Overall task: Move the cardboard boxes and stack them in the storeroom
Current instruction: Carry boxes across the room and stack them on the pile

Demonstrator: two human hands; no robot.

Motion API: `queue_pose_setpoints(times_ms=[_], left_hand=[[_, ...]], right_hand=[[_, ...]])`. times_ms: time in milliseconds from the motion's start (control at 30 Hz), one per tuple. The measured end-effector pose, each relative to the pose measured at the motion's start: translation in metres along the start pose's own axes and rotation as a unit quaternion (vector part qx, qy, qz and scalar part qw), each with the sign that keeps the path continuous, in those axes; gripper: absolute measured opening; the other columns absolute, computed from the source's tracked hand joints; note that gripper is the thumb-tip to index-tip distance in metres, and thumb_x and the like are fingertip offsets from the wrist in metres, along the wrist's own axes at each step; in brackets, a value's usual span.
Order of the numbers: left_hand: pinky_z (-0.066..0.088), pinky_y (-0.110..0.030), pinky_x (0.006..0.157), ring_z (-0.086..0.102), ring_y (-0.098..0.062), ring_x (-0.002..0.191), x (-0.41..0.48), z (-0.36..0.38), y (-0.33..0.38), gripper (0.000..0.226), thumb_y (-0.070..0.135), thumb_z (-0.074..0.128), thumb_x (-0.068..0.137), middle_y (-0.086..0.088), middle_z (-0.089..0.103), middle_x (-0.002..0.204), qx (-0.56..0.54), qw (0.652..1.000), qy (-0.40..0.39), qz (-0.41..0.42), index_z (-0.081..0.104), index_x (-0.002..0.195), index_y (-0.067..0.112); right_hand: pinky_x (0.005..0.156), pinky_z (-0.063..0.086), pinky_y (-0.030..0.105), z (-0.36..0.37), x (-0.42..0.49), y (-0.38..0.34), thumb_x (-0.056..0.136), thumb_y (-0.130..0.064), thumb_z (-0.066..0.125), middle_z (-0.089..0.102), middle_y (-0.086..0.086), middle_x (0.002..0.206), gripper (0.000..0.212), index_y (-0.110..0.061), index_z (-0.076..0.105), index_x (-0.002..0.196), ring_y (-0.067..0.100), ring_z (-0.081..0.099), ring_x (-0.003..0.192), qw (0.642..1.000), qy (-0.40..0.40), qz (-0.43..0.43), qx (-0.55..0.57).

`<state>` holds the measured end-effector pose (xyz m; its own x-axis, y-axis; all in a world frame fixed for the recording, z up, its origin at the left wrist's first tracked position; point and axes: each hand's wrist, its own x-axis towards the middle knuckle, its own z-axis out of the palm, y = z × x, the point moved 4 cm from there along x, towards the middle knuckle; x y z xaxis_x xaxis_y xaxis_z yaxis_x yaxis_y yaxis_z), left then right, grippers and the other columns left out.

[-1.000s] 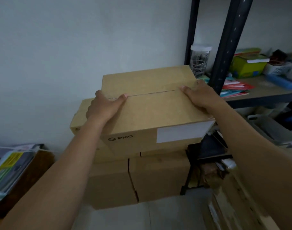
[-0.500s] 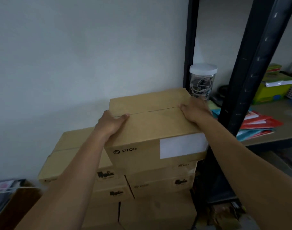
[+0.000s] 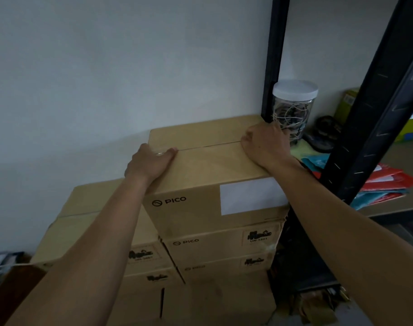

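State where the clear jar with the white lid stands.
In the head view the jar stands upper right on the shelf, just right of the rear black post and behind the right hand on the top box.

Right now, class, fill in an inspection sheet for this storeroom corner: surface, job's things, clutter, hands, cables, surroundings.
Surface: stacked PICO boxes carry the load; floor hidden.
Job's things: top PICO box sits on the right-hand stack; the left-hand stack is lower.
Clutter: lidded jar and red and teal packets on the shelf.
Hands: left hand and right hand grip the top PICO box at its side edges.
Cables: nothing seen loose; tangled strands inside the jar, kind unclear.
Surroundings: plain wall behind; black shelf upright beside the stack.
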<state>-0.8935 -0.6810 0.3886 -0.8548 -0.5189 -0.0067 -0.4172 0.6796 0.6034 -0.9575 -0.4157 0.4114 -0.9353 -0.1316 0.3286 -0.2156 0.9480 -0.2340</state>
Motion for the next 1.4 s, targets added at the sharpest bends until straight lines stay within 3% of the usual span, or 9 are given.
queue_pose_setpoints(times_ms=[200,300,433,600,667,767,900,1033,1400], left_hand=[[0.033,-0.042,0.107,0.037,-0.028,0.137,-0.037,-0.014,0.021,0.069,0.056,0.05,0.091,-0.004,0.04,0.151,0.021,0.99,0.095,0.103,0.034,0.149,0.021],[0.031,-0.039,0.108,0.034,-0.025,0.14,-0.067,-0.012,0.021,0.068,0.06,0.044,0.093,-0.001,0.038,0.153,0.054,0.987,0.053,0.144,0.036,0.148,0.022],[0.033,-0.039,0.108,0.038,-0.024,0.138,-0.111,-0.011,0.007,0.069,0.063,0.041,0.093,-0.003,0.042,0.15,0.051,0.977,0.025,0.205,0.041,0.146,0.018],[0.03,-0.043,0.113,0.029,-0.022,0.143,-0.179,-0.012,-0.031,0.073,0.067,0.039,0.091,-0.004,0.037,0.153,0.001,0.972,0.01,0.236,0.042,0.146,0.019],[0.029,-0.042,0.114,0.029,-0.021,0.143,-0.216,-0.009,-0.054,0.075,0.07,0.037,0.09,-0.002,0.034,0.155,-0.005,0.973,-0.004,0.232,0.039,0.148,0.021],[0.031,-0.04,0.111,0.032,-0.022,0.142,-0.27,0.004,-0.092,0.077,0.072,0.035,0.09,-0.001,0.036,0.154,0.023,0.971,-0.06,0.229,0.038,0.148,0.021],[0.031,-0.038,0.109,0.032,-0.024,0.142,-0.342,0.029,-0.137,0.08,0.072,0.033,0.089,-0.002,0.034,0.155,0.052,0.966,-0.15,0.203,0.034,0.15,0.02],[0.031,-0.039,0.109,0.032,-0.026,0.142,-0.414,0.071,-0.164,0.085,0.076,0.031,0.087,-0.004,0.032,0.156,0.075,0.95,-0.249,0.174,0.028,0.152,0.021],[0.03,-0.044,0.112,0.032,-0.031,0.14,-0.592,0.189,-0.112,0.091,0.078,0.034,0.084,-0.008,0.033,0.155,0.069,0.895,-0.398,0.19,0.029,0.151,0.017]], right_hand=[[0.094,0.04,0.037,-0.008,-0.02,-0.01,0.096,-0.038,0.042,0.065,0.008,0.112,0.036,-0.016,0.069,0.106,0.028,0.056,0.107,0.996,-0.005,-0.019,0.091],[0.095,0.043,0.038,-0.012,-0.048,-0.025,0.097,-0.04,0.041,0.063,0.009,0.118,0.04,-0.014,0.068,0.11,0.028,0.055,0.109,0.99,-0.025,-0.025,0.138],[0.085,0.048,0.041,-0.02,-0.1,-0.043,0.099,-0.039,0.039,0.066,0.013,0.098,0.044,-0.004,0.066,0.093,0.03,0.059,0.093,0.987,0.006,-0.067,0.146],[0.095,0.037,0.026,-0.024,-0.197,-0.059,0.099,-0.042,0.043,0.06,0.007,0.129,0.044,-0.011,0.062,0.124,0.021,0.054,0.119,0.976,0.022,-0.049,0.213],[0.091,0.041,0.028,-0.02,-0.245,-0.063,0.1,-0.043,0.039,0.064,0.006,0.119,0.044,-0.011,0.065,0.115,0.021,0.058,0.111,0.977,0.007,-0.036,0.208],[0.083,0.043,0.035,-0.011,-0.32,-0.063,0.101,-0.043,0.035,0.063,0.007,0.097,0.046,-0.009,0.065,0.099,0.024,0.058,0.093,0.976,-0.034,0.023,0.213],[0.084,0.042,0.036,0.006,-0.416,-0.05,0.101,-0.048,0.029,0.062,0.01,0.115,0.049,-0.014,0.06,0.115,0.031,0.056,0.109,0.961,-0.138,0.119,0.21],[0.101,0.036,0.038,0.013,-0.508,-0.022,0.102,-0.047,0.027,0.052,0.017,0.136,0.056,-0.007,0.048,0.136,0.032,0.047,0.126,0.939,-0.203,0.197,0.196],[0.101,0.036,0.037,-0.028,-0.687,0.124,0.1,-0.053,0.027,0.049,0.017,0.14,0.061,-0.01,0.045,0.139,0.032,0.044,0.13,0.892,-0.19,0.375,0.167]])
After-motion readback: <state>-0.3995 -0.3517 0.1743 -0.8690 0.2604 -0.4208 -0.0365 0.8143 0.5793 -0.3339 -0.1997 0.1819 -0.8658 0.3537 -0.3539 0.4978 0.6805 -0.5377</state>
